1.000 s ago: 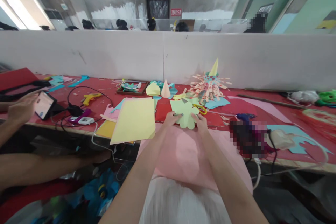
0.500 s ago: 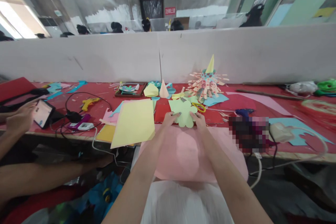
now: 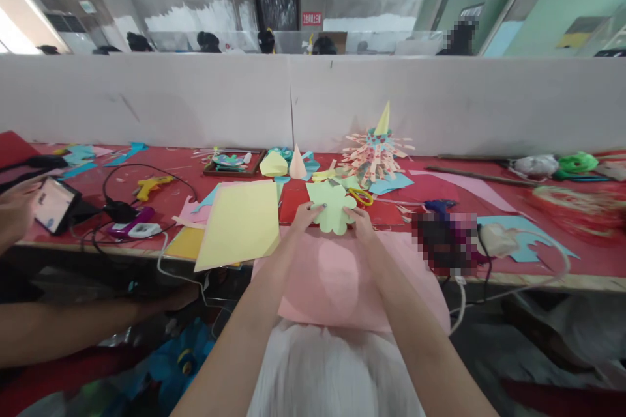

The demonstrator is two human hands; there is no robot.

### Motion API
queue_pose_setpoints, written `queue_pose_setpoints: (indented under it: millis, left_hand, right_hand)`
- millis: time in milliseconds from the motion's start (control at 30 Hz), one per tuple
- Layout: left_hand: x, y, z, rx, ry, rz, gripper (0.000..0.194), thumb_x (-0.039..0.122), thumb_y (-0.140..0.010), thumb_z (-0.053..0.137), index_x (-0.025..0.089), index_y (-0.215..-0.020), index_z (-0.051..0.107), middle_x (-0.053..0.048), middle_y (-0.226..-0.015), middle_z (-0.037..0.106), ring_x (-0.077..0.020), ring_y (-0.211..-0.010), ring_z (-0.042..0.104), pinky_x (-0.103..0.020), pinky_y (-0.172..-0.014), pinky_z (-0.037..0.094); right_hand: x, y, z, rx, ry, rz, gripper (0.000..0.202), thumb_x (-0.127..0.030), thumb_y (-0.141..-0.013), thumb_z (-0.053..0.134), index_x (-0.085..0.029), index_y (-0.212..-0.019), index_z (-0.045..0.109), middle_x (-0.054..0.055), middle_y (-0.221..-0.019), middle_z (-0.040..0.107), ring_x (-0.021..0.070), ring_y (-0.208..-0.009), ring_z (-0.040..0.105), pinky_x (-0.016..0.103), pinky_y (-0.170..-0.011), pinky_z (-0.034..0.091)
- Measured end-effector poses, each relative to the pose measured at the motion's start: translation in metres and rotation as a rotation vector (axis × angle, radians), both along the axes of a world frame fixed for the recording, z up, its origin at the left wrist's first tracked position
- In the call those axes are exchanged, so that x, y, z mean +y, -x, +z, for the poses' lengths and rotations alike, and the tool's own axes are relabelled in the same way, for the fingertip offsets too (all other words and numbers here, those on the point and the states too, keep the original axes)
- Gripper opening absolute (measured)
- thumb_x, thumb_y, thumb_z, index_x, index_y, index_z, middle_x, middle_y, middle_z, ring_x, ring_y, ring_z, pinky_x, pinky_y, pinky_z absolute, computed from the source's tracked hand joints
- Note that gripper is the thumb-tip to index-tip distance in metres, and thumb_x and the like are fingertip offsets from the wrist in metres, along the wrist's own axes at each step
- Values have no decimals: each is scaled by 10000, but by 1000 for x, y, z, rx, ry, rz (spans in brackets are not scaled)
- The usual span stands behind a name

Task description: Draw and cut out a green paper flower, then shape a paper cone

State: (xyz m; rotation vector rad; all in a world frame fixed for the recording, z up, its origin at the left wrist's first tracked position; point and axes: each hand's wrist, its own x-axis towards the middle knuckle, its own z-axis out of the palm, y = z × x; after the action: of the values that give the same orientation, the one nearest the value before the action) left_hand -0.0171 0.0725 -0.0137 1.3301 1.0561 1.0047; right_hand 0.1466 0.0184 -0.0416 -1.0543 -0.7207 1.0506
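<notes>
A light green flower-shaped paper cutout (image 3: 333,214) is between my hands above the near part of the table. My left hand (image 3: 306,215) pinches its left edge, thumb on top. At the right edge, my right hand (image 3: 361,221) grips the same cutout between thumb and fingers. Just behind it lie yellow-handled scissors (image 3: 360,196) and green paper scraps. Beneath my forearms, a large pink paper sheet (image 3: 337,277) spreads from the table edge over my lap. To the left is a pale yellow paper sheet (image 3: 239,225).
A pink paper cone (image 3: 297,163) and a fringed paper model with a yellow cone (image 3: 377,150) stand behind. Left are a yellow glue gun (image 3: 152,187), cables and another person's hand (image 3: 17,212) by a phone (image 3: 55,205). A white partition (image 3: 195,104) closes the back.
The whole view has shifted slightly, so things appear a little further left. Both hands keep hold of the green cutout, which looks almost the same.
</notes>
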Motion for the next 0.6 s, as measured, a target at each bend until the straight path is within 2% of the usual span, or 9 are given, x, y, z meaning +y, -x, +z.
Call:
queue_pose_setpoints:
  millis: [67,133,200,300,467,600]
  left_hand:
    - [1,0,2,17,3,-22,370,380,-805,616,138,-1084,597,-86,-1080,629,-222,-957,595,-387,-816,508]
    - [1,0,3,31,3,-39,355,381,-667,743,123,-900,666,-75,-870,691,-226,-847,615,-342,-742,503]
    - [1,0,4,37,4,-44,344,365,-558,805,132,-779,682,-53,-732,690,-215,-760,619,-323,-685,490]
    - [1,1,1,23,6,-54,357,372,-470,828,145,-705,684,-30,-661,667,-187,-684,605,-309,-652,473]
    - [11,7,-7,-70,-20,-33,418,470,-438,802,142,-669,684,-14,-633,645,-152,-641,569,-285,-655,458]
    - [19,10,-12,-116,-46,6,418,517,-483,763,156,-669,664,14,-625,612,-122,-664,561,-242,-671,437]
  right_hand:
    - [2,1,-1,-65,-11,-26,388,-461,-501,789,-163,-738,713,53,-790,719,231,-780,650,353,-745,493]
    - [4,2,-1,-98,-10,-34,381,-468,-498,788,-161,-709,710,46,-766,713,226,-777,642,344,-745,488]
    - [5,2,0,-111,-5,-26,385,-467,-483,793,-158,-698,708,45,-758,712,221,-770,637,335,-737,487]
    - [6,1,0,-107,8,-4,418,-454,-465,807,-150,-735,710,45,-767,714,210,-744,638,324,-725,488]
    - [5,-2,0,-41,17,32,480,-475,-438,811,-135,-759,700,65,-784,718,223,-749,654,339,-719,504]
    - [5,-2,2,3,-1,31,467,-461,-465,800,-147,-797,698,66,-819,723,227,-779,666,347,-747,512]
